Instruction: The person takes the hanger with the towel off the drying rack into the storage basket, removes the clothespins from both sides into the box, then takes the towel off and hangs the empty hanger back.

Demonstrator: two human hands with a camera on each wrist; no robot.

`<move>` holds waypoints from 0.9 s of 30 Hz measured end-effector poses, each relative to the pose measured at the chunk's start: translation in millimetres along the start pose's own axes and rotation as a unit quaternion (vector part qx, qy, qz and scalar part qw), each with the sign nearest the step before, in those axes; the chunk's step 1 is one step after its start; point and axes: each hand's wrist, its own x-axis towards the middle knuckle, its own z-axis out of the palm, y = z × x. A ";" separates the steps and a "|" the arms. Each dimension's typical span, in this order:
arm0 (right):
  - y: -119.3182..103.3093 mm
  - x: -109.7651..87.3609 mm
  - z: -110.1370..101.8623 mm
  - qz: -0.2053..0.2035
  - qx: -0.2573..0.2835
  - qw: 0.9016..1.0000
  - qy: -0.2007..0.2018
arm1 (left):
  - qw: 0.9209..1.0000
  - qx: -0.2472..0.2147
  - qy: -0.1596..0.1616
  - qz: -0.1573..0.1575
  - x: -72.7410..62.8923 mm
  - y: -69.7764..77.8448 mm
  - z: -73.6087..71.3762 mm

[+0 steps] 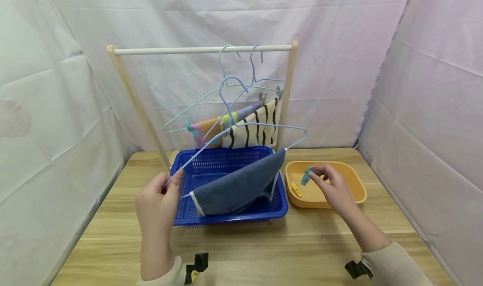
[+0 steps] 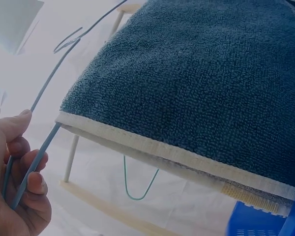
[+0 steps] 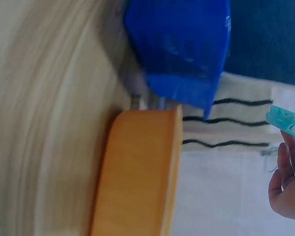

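My left hand [image 1: 158, 200] grips one end of a light blue wire hanger [image 1: 205, 146], its fingers curled round the wire in the left wrist view. Over the hanger's lower bar drapes a dark blue towel [image 1: 241, 185] with white edging, hanging above and partly inside the blue basket [image 1: 230, 220]. Between thumb and fingertips, my right hand [image 1: 333, 188] pinches a teal clothespin [image 1: 307, 175] over the yellow tray [image 1: 356, 185]. A yellow clothespin [image 1: 296, 189] lies at the tray's left side.
Behind the basket stands a rack with a white rail [image 1: 170, 50] and wooden posts. Two hangers on it carry a multicoloured cloth [image 1: 207, 128] and a black-striped cream cloth [image 1: 256, 128], held by clips [image 1: 262, 98]. White curtains [image 1: 181, 22] enclose the wooden table [image 1: 302, 244].
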 end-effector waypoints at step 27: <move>59.3 2.4 -5.3 0.095 -0.081 0.989 -0.078 | 0.997 0.030 0.064 -0.011 4.2 2.0 -5.6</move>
